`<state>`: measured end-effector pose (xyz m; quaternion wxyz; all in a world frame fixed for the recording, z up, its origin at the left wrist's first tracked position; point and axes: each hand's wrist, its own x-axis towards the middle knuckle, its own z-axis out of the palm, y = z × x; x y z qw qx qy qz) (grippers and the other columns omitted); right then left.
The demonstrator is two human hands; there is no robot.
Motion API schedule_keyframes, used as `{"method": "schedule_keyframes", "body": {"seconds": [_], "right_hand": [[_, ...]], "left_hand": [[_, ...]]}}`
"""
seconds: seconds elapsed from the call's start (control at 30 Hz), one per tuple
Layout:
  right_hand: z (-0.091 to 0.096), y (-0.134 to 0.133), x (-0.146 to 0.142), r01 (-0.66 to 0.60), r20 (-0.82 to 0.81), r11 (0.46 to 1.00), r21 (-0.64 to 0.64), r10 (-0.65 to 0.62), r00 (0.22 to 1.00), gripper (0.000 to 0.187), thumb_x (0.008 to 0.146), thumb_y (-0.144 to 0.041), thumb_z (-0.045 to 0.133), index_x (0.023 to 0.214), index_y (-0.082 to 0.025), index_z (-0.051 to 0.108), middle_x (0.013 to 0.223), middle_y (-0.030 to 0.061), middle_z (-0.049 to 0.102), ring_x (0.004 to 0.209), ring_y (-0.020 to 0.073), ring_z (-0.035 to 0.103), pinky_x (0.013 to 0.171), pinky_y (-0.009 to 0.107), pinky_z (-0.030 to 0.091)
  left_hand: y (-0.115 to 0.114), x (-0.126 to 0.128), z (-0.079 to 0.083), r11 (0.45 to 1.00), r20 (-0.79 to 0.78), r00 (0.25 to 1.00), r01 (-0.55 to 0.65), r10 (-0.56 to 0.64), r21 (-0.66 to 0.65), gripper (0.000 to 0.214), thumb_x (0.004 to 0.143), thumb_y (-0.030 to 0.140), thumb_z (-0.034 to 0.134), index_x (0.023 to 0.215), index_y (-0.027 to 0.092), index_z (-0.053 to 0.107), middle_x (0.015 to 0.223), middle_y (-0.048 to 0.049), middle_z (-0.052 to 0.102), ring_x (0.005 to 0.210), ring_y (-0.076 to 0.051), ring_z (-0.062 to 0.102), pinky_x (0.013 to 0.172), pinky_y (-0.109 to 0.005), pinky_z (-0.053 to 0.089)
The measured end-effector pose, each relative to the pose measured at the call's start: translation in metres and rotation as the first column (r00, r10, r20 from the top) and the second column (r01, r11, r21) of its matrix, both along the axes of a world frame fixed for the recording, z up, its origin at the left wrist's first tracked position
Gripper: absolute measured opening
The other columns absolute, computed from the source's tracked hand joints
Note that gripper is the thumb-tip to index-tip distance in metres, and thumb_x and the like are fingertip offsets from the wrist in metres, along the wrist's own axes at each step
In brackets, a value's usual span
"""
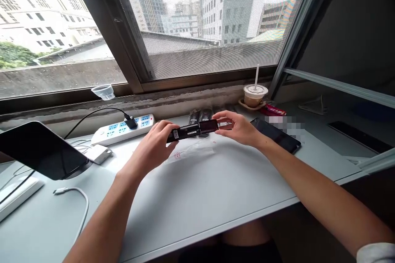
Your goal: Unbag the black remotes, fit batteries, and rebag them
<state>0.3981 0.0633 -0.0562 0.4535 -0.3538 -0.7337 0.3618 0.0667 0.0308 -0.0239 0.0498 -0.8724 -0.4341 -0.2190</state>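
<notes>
Black case (189, 130) spans the left hand (159, 139), gripping one end, and the right hand (236, 128), pinching the other, above the desk (210, 189). Handling its two sections seems underway; the next move likely needs steady, straight alignment.

No wording is legible: a pale square code-like label (176, 134) and a narrow white strip (192, 132) on the elongated black device (186, 128), as well as red characters (177, 155) printed on the clear plastic bag (197, 152), are too small or blurred to read.
</notes>
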Motion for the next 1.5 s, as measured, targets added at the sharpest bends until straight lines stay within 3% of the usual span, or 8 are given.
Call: {"method": "schedule_keyframes", "body": {"seconds": [0.33,0.47,0.53,0.7,0.9,1.13,1.37,1.5], "right_hand": [[0.003,-0.003,-0.001,0.012,0.101,0.994,0.108,-0.023,0.995,0.045,0.087,-0.026,0.077,0.131,-0.027,0.067,0.136,0.0090,0.069,0.114,0.0275,0.072,0.078,0.037,0.067],[0.003,-0.003,-0.004,0.019,0.087,0.990,0.142,-0.032,0.996,0.042,0.092,-0.033,0.074,0.133,-0.026,0.069,0.133,0.0095,0.070,0.112,0.0261,0.072,0.088,0.040,0.065],[0.003,-0.001,-0.003,0.040,0.053,0.995,0.093,-0.045,0.998,0.036,0.097,-0.041,0.070,0.128,-0.024,0.072,0.124,0.0093,0.075,0.107,0.0251,0.073,0.092,0.042,0.063],[0.003,0.002,-0.001,0.011,-0.038,0.995,-0.101,-0.015,0.999,0.043,0.099,-0.060,0.065,0.105,-0.019,0.076,0.086,0.0063,0.078,0.078,0.0220,0.076,0.078,0.038,0.063],[0.006,-0.009,-0.012,-0.033,-0.027,0.972,-0.231,0.027,0.999,0.047,0.096,-0.061,0.068,0.104,-0.016,0.077,0.077,0.0054,0.077,0.071,0.0210,0.077,0.071,0.034,0.064],[0.004,-0.020,-0.024,-0.011,0.067,0.982,-0.187,0.024,0.997,0.036,0.101,-0.055,0.062,0.092,-0.020,0.063,0.063,-0.0037,0.060,0.051,0.0139,0.062,0.050,0.025,0.048],[0.002,-0.030,-0.031,-0.028,0.177,0.992,0.120,0.007,0.984,0.032,0.110,-0.041,0.044,0.100,-0.023,0.068,0.092,0.0034,0.071,0.085,0.0203,0.064,0.077,0.033,0.051],[0.003,-0.031,-0.033,-0.062,0.040,0.998,-0.031,0.064,0.997,0.036,0.105,-0.048,0.054,0.119,-0.022,0.074,0.097,0.0048,0.077,0.086,0.0223,0.070,0.075,0.034,0.056]], "left_hand": [[0.002,0.000,-0.001,1.000,0.016,1.000,0.017,-0.017,0.001,0.036,0.099,0.028,0.062,0.134,0.022,0.057,0.131,-0.0121,0.060,0.117,-0.030,0.063,0.102,-0.049,0.055],[0.001,0.000,-0.001,1.000,0.016,1.000,0.011,-0.011,0.005,0.037,0.099,0.027,0.063,0.135,0.022,0.057,0.130,-0.0120,0.060,0.115,-0.030,0.063,0.101,-0.048,0.055],[0.000,0.001,-0.001,1.000,0.010,1.000,-0.003,0.003,0.011,0.037,0.099,0.028,0.064,0.135,0.022,0.058,0.130,-0.0119,0.060,0.115,-0.030,0.063,0.101,-0.048,0.055],[-0.002,0.006,0.003,0.999,0.006,1.000,0.005,-0.005,0.043,0.037,0.100,0.028,0.065,0.136,0.022,0.059,0.130,-0.0117,0.061,0.116,-0.030,0.063,0.101,-0.048,0.056],[-0.013,0.025,0.006,0.989,-0.013,0.991,0.135,-0.135,0.065,0.053,0.101,0.021,0.063,0.153,0.027,0.051,0.131,-0.0125,0.061,0.116,-0.030,0.062,0.097,-0.048,0.059],[-0.019,0.037,0.000,0.973,-0.019,0.973,0.229,-0.229,0.020,0.051,0.103,0.017,0.059,0.151,0.034,0.058,0.133,-0.0126,0.060,0.119,-0.029,0.063,0.097,-0.048,0.061],[-0.027,0.052,0.002,0.955,-0.040,0.956,0.291,-0.289,0.048,0.047,0.106,0.020,0.056,0.151,0.032,0.058,0.137,-0.0138,0.064,0.121,-0.029,0.064,0.099,-0.048,0.062],[-0.028,0.058,0.005,0.955,-0.010,0.958,0.287,-0.287,0.073,0.045,0.106,0.020,0.056,0.148,0.032,0.060,0.140,-0.0119,0.066,0.123,-0.028,0.064,0.101,-0.049,0.061]]}}
